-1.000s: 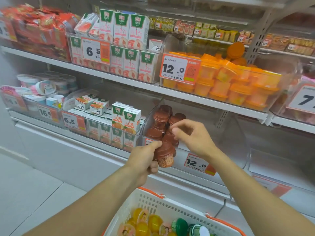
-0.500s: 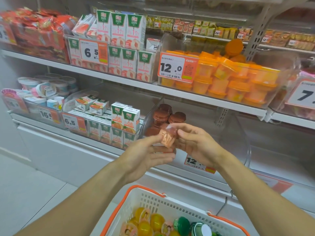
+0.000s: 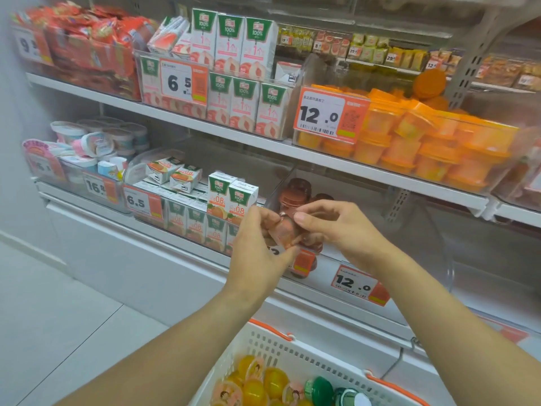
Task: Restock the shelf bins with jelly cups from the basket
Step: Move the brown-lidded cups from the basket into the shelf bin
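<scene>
A brown jelly cup (image 3: 285, 233) is tilted between both hands in front of the lower shelf. My left hand (image 3: 259, 250) grips it from the left and below. My right hand (image 3: 336, 227) pinches its upper right side with curled fingers. Just behind stands a clear shelf bin (image 3: 424, 259) with a 12.0 price tag, holding several brown jelly cups (image 3: 295, 193) at its left end. At the bottom of the view sits the white basket (image 3: 295, 354) with orange handles, holding yellow jelly cups (image 3: 257, 382) and green ones (image 3: 320, 389).
Juice cartons (image 3: 222, 200) fill the bin left of the hands. Above, an upper bin (image 3: 409, 136) holds orange jelly cups. Tubs (image 3: 96, 142) stand at far left. The right part of the brown-cup bin shows bare floor.
Both hands have lifted the brown jelly cup from below the bin's front up to its left end, and my right hand has taken hold of it too. The cup is now tilted.
</scene>
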